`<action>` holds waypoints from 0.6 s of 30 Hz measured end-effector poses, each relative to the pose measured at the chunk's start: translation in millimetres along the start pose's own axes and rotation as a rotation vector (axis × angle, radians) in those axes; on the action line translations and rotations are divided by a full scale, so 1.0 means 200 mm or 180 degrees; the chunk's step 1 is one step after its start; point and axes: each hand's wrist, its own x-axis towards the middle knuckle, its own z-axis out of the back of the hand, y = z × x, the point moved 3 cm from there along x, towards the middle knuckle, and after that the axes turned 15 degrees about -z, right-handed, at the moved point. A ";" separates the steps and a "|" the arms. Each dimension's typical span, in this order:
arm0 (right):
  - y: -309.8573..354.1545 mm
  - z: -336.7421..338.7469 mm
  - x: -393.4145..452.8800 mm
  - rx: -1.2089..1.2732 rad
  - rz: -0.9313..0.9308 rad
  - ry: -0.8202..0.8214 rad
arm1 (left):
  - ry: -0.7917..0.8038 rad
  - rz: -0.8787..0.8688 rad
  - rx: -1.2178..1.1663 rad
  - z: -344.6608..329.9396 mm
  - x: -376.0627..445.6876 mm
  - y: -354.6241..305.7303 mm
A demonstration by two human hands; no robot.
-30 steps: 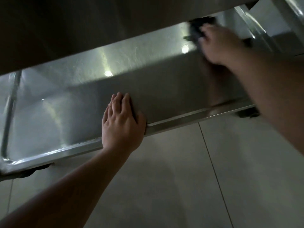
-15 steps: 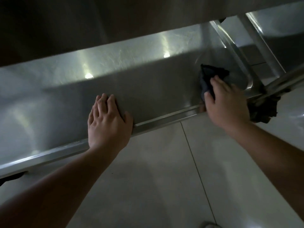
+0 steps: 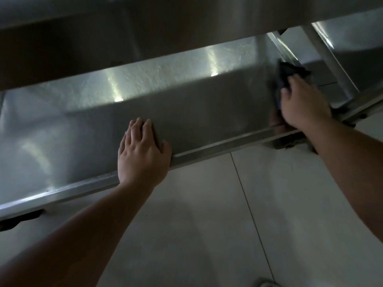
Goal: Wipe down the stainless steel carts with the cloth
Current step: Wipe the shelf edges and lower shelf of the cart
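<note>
I look down at the lower shelf (image 3: 207,112) of a stainless steel cart, shiny and scratched, under a darker upper shelf (image 3: 145,27). My left hand (image 3: 143,154) lies flat on the shelf by its front rim (image 3: 217,147), fingers straight, thumb at the rim. My right hand (image 3: 302,104) grips a dark cloth (image 3: 288,73) and presses it against the shelf's right end, near the corner post. Part of the cloth is hidden under the fingers.
A second steel cart (image 3: 352,48) stands to the right, its upright post (image 3: 329,59) close to my right hand. Dark casters sit under the shelf at the left (image 3: 20,220) and right (image 3: 290,141). Pale floor tiles (image 3: 207,224) fill the foreground.
My right hand with the cloth swept from the far right corner toward the front rim, then back up along the shelf's right end. My left hand stayed flat in place.
</note>
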 end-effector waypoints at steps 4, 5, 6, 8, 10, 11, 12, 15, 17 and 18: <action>-0.10 -0.02 -0.10 -0.0039 -0.0475 -0.0280 | -0.0014 0.0059 -0.0007 -0.01 0.00 -0.01; -0.10 -0.03 -0.14 -0.0008 -0.0512 -0.0351 | -0.0019 0.0084 -0.0016 -0.01 0.00 -0.01; -0.11 -0.03 -0.20 0.0066 -0.0505 -0.0437 | -0.0024 0.0099 -0.0027 -0.01 0.01 -0.01; -0.12 -0.05 -0.31 0.0318 -0.0326 -0.0621 | -0.0031 0.0119 -0.0053 -0.01 0.01 -0.02; -0.11 -0.06 -0.42 0.0620 -0.0119 -0.0675 | -0.0019 0.0121 -0.0072 -0.01 0.01 -0.03; -0.09 -0.07 -0.47 0.0744 -0.0025 -0.0658 | -0.0009 0.0125 -0.0065 -0.01 0.01 -0.03; -0.05 -0.08 -0.53 0.0834 0.0086 -0.0633 | 0.0000 0.0124 -0.0054 -0.01 0.01 -0.03; 0.11 -0.13 -0.71 0.0938 0.0578 -0.0508 | 0.0030 0.0087 -0.0050 -0.02 0.01 -0.02; 0.23 -0.18 -0.84 0.0962 0.1046 -0.0315 | 0.0059 0.0070 -0.0047 -0.02 0.01 -0.02; 0.28 -0.21 -0.89 0.0982 0.1262 -0.0210 | 0.0092 0.0064 -0.0042 -0.02 0.02 -0.03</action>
